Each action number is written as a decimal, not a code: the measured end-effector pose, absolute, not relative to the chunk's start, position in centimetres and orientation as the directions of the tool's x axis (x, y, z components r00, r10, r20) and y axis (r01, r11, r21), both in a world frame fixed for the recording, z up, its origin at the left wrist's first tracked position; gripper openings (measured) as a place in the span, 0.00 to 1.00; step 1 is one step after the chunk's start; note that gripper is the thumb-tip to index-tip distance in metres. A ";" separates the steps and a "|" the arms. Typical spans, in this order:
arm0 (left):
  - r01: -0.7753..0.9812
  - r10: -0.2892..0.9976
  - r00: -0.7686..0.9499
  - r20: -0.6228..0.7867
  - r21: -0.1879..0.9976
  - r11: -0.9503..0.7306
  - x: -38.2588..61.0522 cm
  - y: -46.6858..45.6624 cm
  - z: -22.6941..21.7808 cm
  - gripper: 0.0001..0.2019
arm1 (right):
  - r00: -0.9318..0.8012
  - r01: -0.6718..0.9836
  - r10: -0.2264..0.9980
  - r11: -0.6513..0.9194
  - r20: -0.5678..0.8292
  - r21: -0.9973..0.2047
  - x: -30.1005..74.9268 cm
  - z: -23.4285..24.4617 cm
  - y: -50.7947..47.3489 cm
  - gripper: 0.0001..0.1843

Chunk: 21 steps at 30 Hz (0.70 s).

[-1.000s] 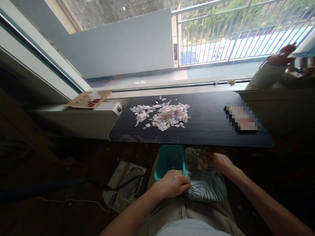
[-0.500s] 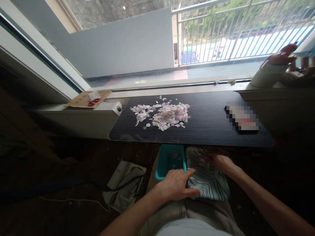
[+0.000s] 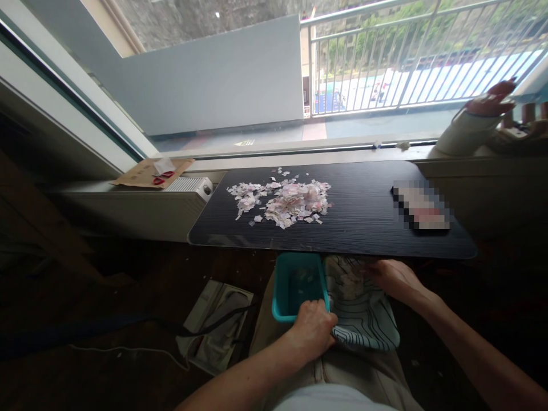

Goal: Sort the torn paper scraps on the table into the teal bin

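Note:
On my lap lies a pale cloth (image 3: 363,322) with dark wavy lines, and whitish paper scraps (image 3: 351,283) rest in its shaded hollow. My left hand (image 3: 314,325) is closed on the cloth's near left corner, against the rim of a teal plastic basket (image 3: 280,314). A few pale scraps show inside the basket. My right hand (image 3: 396,279) is at the far right edge of the cloth, its fingers bent and closed on it, the tips dim under the table edge. Beyond, a heap of cut paper pieces (image 3: 295,200) covers the middle of the black table (image 3: 363,228).
A blurred-out phone-like object (image 3: 422,208) lies on the table's right. Red-handled scissors (image 3: 164,177) sit on a brown paper envelope (image 3: 145,173) by the radiator (image 3: 188,187). An open box (image 3: 218,325) with a strap stands on the floor, left of my knees.
My left hand has gone from spread fingers to a closed grip at the cloth's corner. My right hand has shifted slightly right and up, away from the scraps. The basket has moved slightly.

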<state>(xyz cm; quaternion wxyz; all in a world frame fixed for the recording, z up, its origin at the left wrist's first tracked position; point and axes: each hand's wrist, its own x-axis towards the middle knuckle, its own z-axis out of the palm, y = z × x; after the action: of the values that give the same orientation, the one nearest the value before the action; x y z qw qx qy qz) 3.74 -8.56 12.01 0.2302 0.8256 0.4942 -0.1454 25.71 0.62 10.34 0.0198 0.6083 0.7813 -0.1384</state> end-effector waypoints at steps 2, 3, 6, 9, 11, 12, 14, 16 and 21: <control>0.881 0.747 0.472 -0.468 0.239 -0.407 3.7 -8.5 12.0 0.10 | -0.310 0.944 0.931 0.278 -0.193 -0.178 25.8 10.6 0.2 0.15; 0.881 0.747 0.472 -0.469 0.239 -0.408 3.7 -8.5 12.0 0.10 | -0.342 0.934 0.919 0.309 -0.197 -0.181 25.5 10.5 0.0 0.16; 0.883 0.749 0.469 -0.467 0.230 -0.410 3.9 -8.4 12.0 0.10 | -0.381 0.919 0.898 0.341 -0.221 -0.199 24.2 9.0 -0.4 0.18; 0.885 0.761 0.465 -0.453 0.218 -0.411 4.1 -8.2 12.0 0.10 | -0.378 0.922 0.886 0.332 -0.270 -0.202 22.9 6.5 -0.8 0.19; 0.882 0.768 0.470 -0.435 0.219 -0.417 4.1 -8.1 12.0 0.11 | -0.393 0.916 0.875 0.345 -0.283 -0.206 22.4 5.1 -1.3 0.19; 0.880 0.772 0.474 -0.423 0.220 -0.420 4.2 -8.1 11.9 0.12 | -0.405 0.911 0.868 0.355 -0.287 -0.210 22.3 4.6 -1.6 0.20; 0.879 0.781 0.477 -0.403 0.222 -0.422 4.3 -8.1 11.7 0.16 | -0.428 0.900 0.856 0.376 -0.291 -0.220 22.2 4.0 -2.2 0.21; 0.883 0.789 0.470 -0.396 0.216 -0.417 4.4 -8.1 11.3 0.18 | -0.443 0.893 0.847 0.389 -0.293 -0.226 22.0 3.8 -2.6 0.22; 0.879 0.779 0.476 -0.408 0.211 -0.427 4.4 -7.7 10.8 0.14 | -0.436 0.898 0.850 0.386 -0.297 -0.213 21.6 5.3 -1.9 0.19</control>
<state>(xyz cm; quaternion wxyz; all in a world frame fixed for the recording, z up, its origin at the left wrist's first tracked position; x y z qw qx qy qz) 4.39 -7.71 10.83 0.2008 0.8354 0.4961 -0.1251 21.64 -1.85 5.31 0.0693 0.5267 0.8295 -0.1724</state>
